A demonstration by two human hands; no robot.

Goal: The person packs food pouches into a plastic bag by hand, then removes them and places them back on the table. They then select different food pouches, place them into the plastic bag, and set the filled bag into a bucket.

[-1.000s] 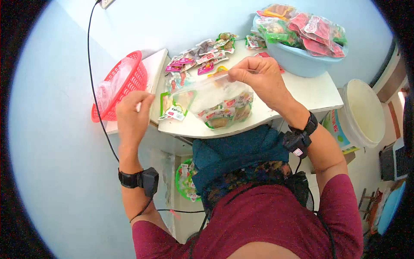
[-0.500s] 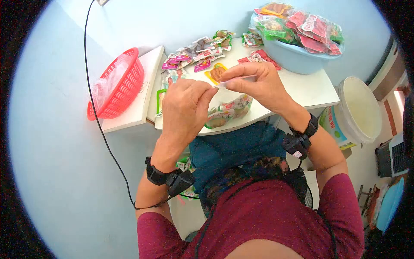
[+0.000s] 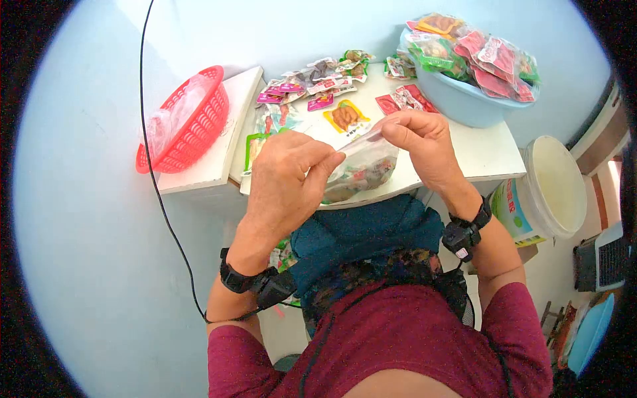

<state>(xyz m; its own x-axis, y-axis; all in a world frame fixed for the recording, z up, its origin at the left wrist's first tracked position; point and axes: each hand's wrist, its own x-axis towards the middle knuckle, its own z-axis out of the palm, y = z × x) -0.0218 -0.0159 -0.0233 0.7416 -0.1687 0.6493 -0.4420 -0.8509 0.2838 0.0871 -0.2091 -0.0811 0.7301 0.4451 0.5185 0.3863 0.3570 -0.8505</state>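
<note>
A clear plastic bag (image 3: 367,174) with several small food packets inside hangs at the front edge of the table. My left hand (image 3: 285,182) pinches one end of its top edge between thumb and fingers. At the other end, my right hand (image 3: 428,151) has its fingers closed on the same edge, which runs taut and slanted between the two. Just behind the bag lies a yellow-edged packet (image 3: 346,117) of brown food. A green-edged packet (image 3: 254,148) shows beside my left hand, partly hidden by it. Red packets (image 3: 408,99) lie beyond my right hand.
More packets (image 3: 318,79) are piled at the back of the white table (image 3: 488,149). A blue basin (image 3: 458,99) heaped with packets stands at the back right. The red basket (image 3: 199,129) at left holds clear plastic. A white bucket (image 3: 554,192) stands right; a black cable (image 3: 159,199) hangs left.
My hands have moved apart, and the bag's top edge is now stretched straighter between them. The view has shifted slightly.
</note>
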